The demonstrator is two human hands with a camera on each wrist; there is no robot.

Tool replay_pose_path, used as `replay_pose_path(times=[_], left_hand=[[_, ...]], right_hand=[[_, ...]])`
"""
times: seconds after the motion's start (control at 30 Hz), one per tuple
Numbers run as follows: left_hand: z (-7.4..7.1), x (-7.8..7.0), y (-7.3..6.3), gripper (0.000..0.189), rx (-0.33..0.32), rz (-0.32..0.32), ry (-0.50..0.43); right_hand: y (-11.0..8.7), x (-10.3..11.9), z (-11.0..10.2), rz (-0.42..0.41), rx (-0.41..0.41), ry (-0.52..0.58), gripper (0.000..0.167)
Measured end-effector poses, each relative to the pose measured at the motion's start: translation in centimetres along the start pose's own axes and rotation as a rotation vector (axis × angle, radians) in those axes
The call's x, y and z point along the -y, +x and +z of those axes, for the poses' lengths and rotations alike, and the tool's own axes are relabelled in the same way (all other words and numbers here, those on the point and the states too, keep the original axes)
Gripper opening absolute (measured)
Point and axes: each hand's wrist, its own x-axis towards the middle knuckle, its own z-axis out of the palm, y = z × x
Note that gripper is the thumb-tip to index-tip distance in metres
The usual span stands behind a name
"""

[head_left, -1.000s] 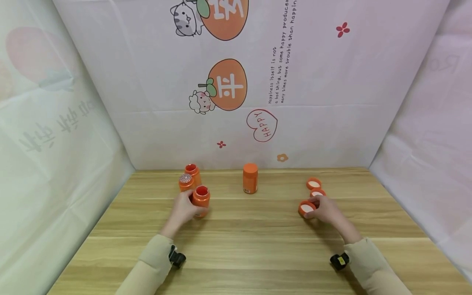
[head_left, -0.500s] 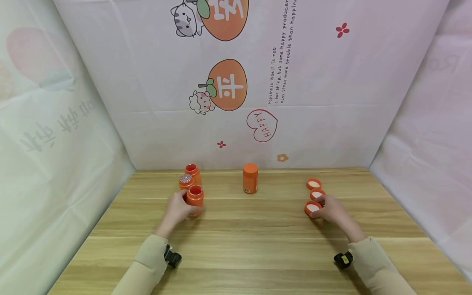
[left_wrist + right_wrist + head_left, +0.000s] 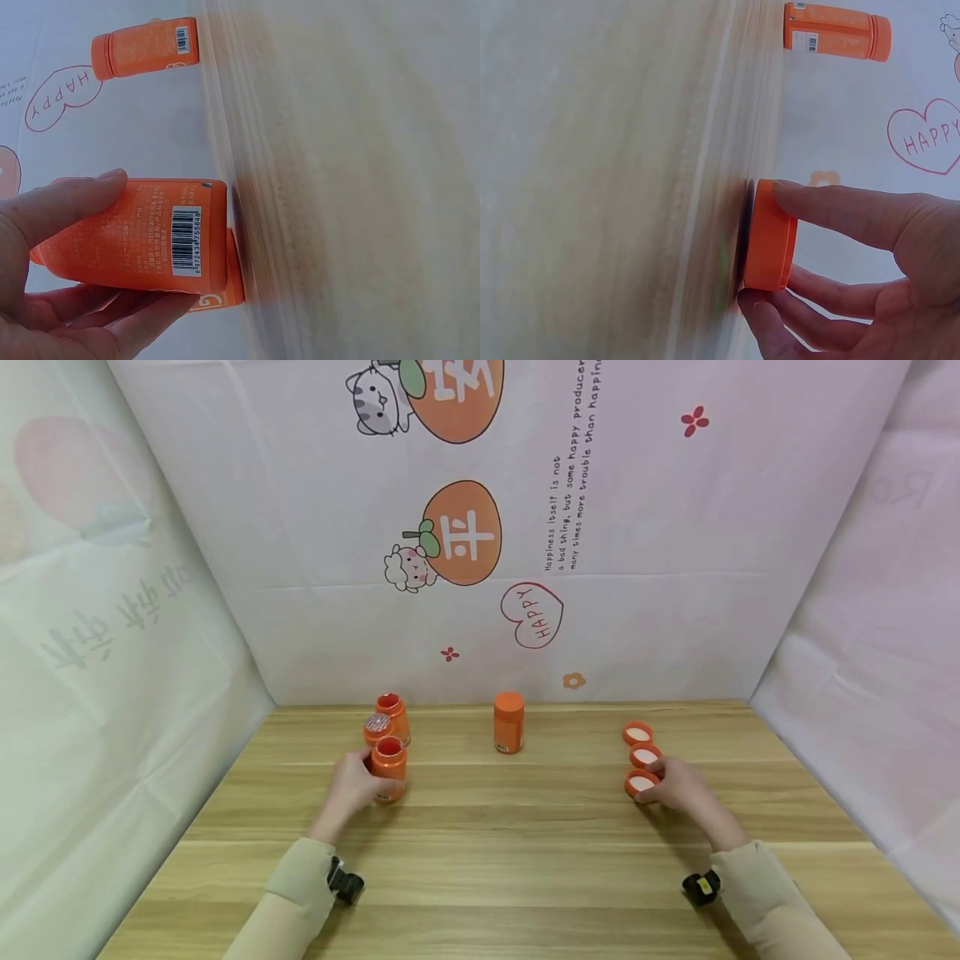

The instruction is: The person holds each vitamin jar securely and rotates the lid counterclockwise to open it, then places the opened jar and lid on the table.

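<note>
My left hand [image 3: 351, 792] grips an uncapped orange bottle [image 3: 389, 763] around its body, thumb on the near side. In the left wrist view the barcode on the bottle [image 3: 142, 236] faces the camera, its base close to the tabletop. Just behind it stand an orange bottle with a silvery seal [image 3: 377, 727] and another uncapped orange bottle [image 3: 397, 717]. Over at the right, my right hand [image 3: 678, 789] pinches an orange lid [image 3: 642, 786], white inside facing up. Seen from the right wrist, thumb and fingers hold the lid [image 3: 769, 238] by its sides, right at the table surface.
Two more orange lids, a middle one [image 3: 645, 755] and a far one [image 3: 637, 733], lie in a line beyond the right hand. A capped orange bottle [image 3: 508, 723] stands at the back centre of the wooden table [image 3: 495, 860]. White printed cloth [image 3: 637, 510] walls the back and sides.
My left hand has moved left with the bottle, up close to the other two bottles. My right hand has shifted the lid right, in line with the other lids.
</note>
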Motion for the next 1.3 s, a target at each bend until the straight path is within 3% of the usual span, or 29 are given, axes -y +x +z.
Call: replay_pose_path(times=[0.33, 1.03, 1.3], left_hand=[[-0.5, 0.5, -0.1, 0.057, 0.004, -0.003, 0.02], [-1.2, 0.6, -0.3, 0.059, -0.004, -0.078, 0.029], [-1.4, 0.5, -0.5, 0.057, -0.007, -0.07, 0.053]], right_hand=[[0.0, -0.5, -0.1, 0.023, -0.001, 0.019, 0.06], [-0.2, -0.8, -0.8, 0.077, -0.005, 0.012, 0.062], [-0.3, -1.1, -0.7, 0.068, -0.018, 0.007, 0.058]])
